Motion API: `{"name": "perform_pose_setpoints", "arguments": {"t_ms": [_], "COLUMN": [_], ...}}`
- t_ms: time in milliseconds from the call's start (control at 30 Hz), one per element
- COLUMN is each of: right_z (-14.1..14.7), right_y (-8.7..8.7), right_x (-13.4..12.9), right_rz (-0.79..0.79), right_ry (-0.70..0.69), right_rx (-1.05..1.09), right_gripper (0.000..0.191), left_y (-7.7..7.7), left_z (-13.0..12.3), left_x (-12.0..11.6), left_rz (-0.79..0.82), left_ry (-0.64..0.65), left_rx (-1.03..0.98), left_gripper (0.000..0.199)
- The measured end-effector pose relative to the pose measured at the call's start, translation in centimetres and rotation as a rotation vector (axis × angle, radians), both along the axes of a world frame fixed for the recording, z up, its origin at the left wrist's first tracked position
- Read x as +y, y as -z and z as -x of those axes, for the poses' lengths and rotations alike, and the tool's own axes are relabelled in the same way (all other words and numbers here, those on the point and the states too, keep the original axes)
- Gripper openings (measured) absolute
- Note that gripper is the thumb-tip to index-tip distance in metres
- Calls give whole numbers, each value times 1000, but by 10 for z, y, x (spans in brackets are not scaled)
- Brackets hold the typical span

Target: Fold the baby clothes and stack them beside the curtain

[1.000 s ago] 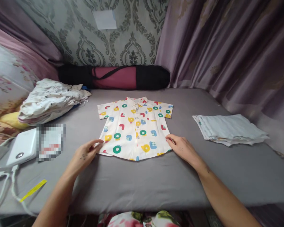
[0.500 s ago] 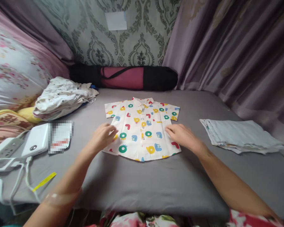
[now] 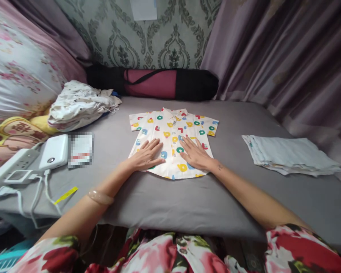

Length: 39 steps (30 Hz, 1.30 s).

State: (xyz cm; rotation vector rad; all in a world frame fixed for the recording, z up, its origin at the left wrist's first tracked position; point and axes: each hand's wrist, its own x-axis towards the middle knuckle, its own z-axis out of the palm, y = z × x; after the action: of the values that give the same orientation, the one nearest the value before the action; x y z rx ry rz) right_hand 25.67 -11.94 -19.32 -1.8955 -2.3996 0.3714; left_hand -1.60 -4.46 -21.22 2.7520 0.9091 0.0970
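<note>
A: "While the L hand (image 3: 148,154) lies spread on the shirt (image 3: 170,131), lower front, what's the R hand (image 3: 195,152) doing?"

B: "Same, opp. side, fingers fanned, no pinch. Can't tell how hard either presses."

A: "What's new, then?"

B: "Both palms just came down flat, so prob. steadying or smoothing the front, not gripping edges."

A: "Vs. the frame 0.5 s ago?"

B: "Hands were bunched nr the shirt's sides; now they're further in. Shirt's still face up, collar away from the person, on the grey sheet (image 3: 165,204)."

A: "& around it?"

B: "Folded cloths (image 3: 292,153) R of shirt, power bank (image 3: 55,151) L of it, crumpled clothes (image 3: 79,106) far L, long bag (image 3: 150,85) behind it."
</note>
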Motion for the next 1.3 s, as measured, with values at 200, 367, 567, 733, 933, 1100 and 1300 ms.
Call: {"name": "perform_pose_setpoints", "arguments": {"t_ms": [200, 367, 567, 733, 933, 1100, 1300], "right_z": [20, 38, 49, 64, 82, 55, -23], "right_y": [-11, -26, -42, -24, -26, -41, -26], "right_x": [-52, -100, -115, -69, -78, -56, 55], "right_rz": [47, 60, 92, -114, 69, 94, -139], "right_ry": [-159, -300, -518, -380, -469, -462, 188], "right_rx": [57, 142, 322, 319, 268, 389, 156], "right_gripper": [65, 63, 46, 45, 55, 44, 58], "left_y": [-21, -35, -68, -65, -16, -44, -67], "left_z": [17, 28, 29, 23, 38, 33, -30], "left_x": [-37, -79, -109, -73, -41, -37, -48], "left_rz": [93, 157, 336, 278, 37, 148, 61], "left_ry": [64, 181, 283, 54, -39, -53, 6], "left_rx": [-47, -127, -211, -315, -225, -213, -167], "left_gripper": [69, 44, 37, 36, 46, 41, 53]}}
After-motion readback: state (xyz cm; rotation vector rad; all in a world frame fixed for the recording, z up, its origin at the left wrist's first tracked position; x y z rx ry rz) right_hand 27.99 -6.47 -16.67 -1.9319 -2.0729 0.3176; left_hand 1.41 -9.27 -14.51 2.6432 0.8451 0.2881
